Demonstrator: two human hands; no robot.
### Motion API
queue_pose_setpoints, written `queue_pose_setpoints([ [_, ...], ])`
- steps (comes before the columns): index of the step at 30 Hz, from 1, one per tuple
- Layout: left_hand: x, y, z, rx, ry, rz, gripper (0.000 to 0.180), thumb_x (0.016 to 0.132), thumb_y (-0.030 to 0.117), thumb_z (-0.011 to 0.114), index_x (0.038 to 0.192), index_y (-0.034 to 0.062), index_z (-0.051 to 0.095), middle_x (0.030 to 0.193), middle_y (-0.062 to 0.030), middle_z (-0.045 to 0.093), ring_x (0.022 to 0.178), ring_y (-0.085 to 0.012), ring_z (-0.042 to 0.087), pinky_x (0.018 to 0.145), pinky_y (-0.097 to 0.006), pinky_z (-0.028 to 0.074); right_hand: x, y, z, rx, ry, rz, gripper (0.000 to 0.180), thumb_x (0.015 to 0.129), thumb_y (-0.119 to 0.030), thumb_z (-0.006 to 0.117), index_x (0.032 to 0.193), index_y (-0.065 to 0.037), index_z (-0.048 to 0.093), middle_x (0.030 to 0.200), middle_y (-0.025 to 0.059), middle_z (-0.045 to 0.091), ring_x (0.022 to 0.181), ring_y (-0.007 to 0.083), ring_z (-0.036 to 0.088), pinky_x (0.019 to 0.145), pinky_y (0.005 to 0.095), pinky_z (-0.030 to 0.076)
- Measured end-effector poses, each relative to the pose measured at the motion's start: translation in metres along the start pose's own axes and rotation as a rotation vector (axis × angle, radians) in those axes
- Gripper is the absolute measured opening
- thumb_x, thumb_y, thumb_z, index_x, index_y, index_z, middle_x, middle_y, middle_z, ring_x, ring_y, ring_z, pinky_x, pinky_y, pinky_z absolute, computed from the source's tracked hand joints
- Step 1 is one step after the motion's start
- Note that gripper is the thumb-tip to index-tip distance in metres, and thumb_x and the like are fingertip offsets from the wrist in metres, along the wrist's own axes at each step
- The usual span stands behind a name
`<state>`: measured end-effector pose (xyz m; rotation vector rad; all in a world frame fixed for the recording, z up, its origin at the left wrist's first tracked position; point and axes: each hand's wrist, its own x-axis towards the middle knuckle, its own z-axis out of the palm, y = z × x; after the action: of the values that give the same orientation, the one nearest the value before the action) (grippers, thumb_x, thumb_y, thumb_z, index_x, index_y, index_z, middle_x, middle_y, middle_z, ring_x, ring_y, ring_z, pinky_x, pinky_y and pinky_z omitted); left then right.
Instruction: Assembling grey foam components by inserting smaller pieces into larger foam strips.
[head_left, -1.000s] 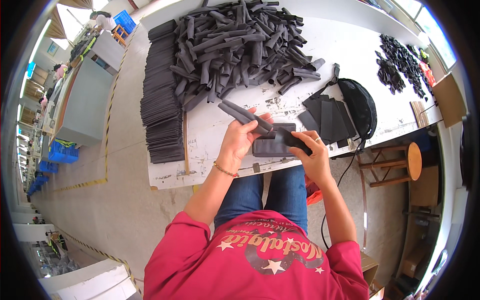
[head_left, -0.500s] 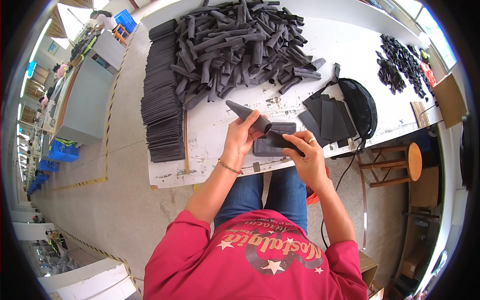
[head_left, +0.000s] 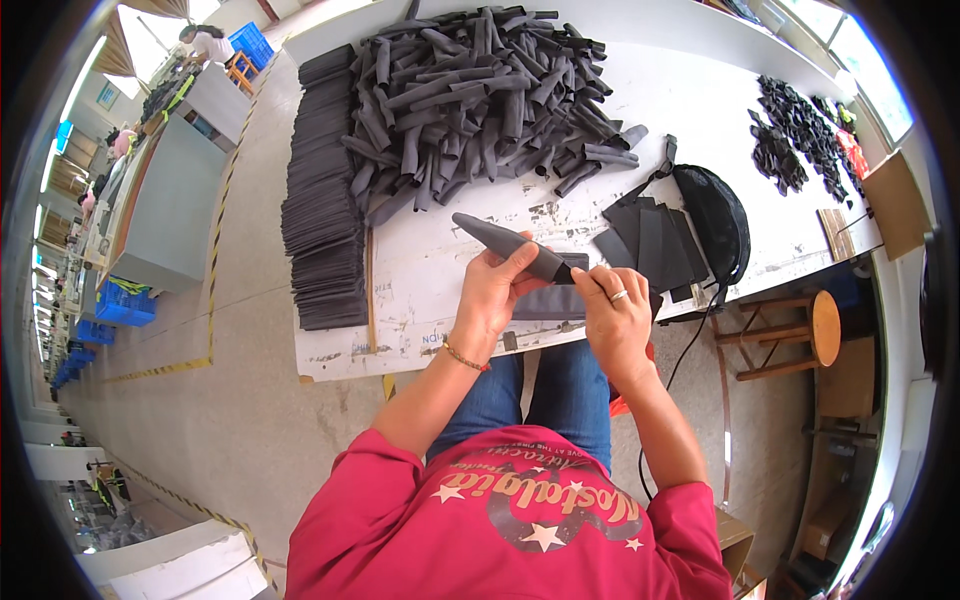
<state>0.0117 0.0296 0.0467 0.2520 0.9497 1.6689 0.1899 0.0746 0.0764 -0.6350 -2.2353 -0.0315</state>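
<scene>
My left hand (head_left: 495,290) is closed around a dark grey fabric sleeve (head_left: 507,243), whose narrow closed end points to the far left. At the sleeve's open end, my right hand (head_left: 618,312) pinches a black flat strip (head_left: 567,273); the strip's tip goes into the opening. Part of the strip is hidden by my right fingers. Both hands are above the near edge of the white table (head_left: 440,310). Under them lies a grey flat fabric piece (head_left: 548,303), partly covered by my hands.
A large heap of grey sleeves (head_left: 490,100) lies at the back, beside a long row of stacked dark pieces (head_left: 325,200). To the right are black flat panels (head_left: 650,245), a black pouch (head_left: 718,215) with a cord, and small black pieces (head_left: 800,130). A wooden stool (head_left: 825,328) stands right.
My right hand has moved left and turned, bringing the strip into the sleeve's open end. The sleeve now looks filled out and lies more in line with the strip.
</scene>
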Motion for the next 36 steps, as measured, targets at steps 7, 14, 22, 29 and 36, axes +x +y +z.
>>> queue_pose_setpoints([
  [7,-0.015,-0.004,0.017,0.039,-0.080,0.187,0.042,0.087,0.008,0.071,0.123,-0.0034,0.053,0.102,-0.0133,0.069,0.098,-0.0235,0.067,0.085,-0.033,0.057,-0.002,-0.025,0.023,0.282,-0.017,0.204,0.056,0.074,-0.005,0.076,0.126,-0.004,0.055,0.111,0.0142,0.058,0.097,0.0334,0.057,0.085,0.0425,0.046],
  [14,-0.009,-0.012,0.010,-0.060,-0.379,0.224,0.030,0.101,0.024,0.054,0.113,-0.0023,0.062,0.106,-0.0160,0.069,0.117,-0.0279,0.060,0.103,-0.040,0.045,-0.021,-0.019,0.020,0.348,-0.159,0.194,0.044,0.075,0.000,0.073,0.113,-0.003,0.050,0.110,0.0187,0.058,0.100,0.0383,0.058,0.084,0.0454,0.049],
  [22,-0.006,-0.017,0.007,-0.242,-0.224,0.186,0.033,0.101,0.027,0.052,0.120,0.0012,0.059,0.121,-0.0170,0.065,0.116,-0.0236,0.059,0.099,-0.037,0.046,-0.011,-0.012,0.012,0.361,-0.227,0.170,0.030,0.081,-0.003,0.071,0.105,-0.002,0.052,0.106,0.0189,0.057,0.085,0.0380,0.061,0.070,0.0439,0.050],
  [29,-0.021,-0.014,0.019,-0.311,-0.178,0.154,0.037,0.101,0.027,0.052,0.126,-0.0004,0.054,0.119,-0.0178,0.064,0.116,-0.0268,0.060,0.098,-0.038,0.049,-0.008,-0.010,0.019,0.429,-0.207,0.091,0.019,0.084,0.000,0.068,0.100,-0.002,0.058,0.104,0.0171,0.061,0.081,0.0378,0.062,0.068,0.0427,0.051],
  [36,-0.016,-0.012,0.019,-0.275,-0.124,0.366,0.036,0.103,0.026,0.048,0.122,-0.0036,0.053,0.111,-0.0186,0.066,0.110,-0.0324,0.063,0.099,-0.042,0.049,0.002,-0.008,0.021,0.419,-0.146,0.006,0.022,0.076,0.005,0.072,0.092,-0.001,0.058,0.097,0.0119,0.060,0.079,0.0318,0.062,0.063,0.0406,0.051],
])
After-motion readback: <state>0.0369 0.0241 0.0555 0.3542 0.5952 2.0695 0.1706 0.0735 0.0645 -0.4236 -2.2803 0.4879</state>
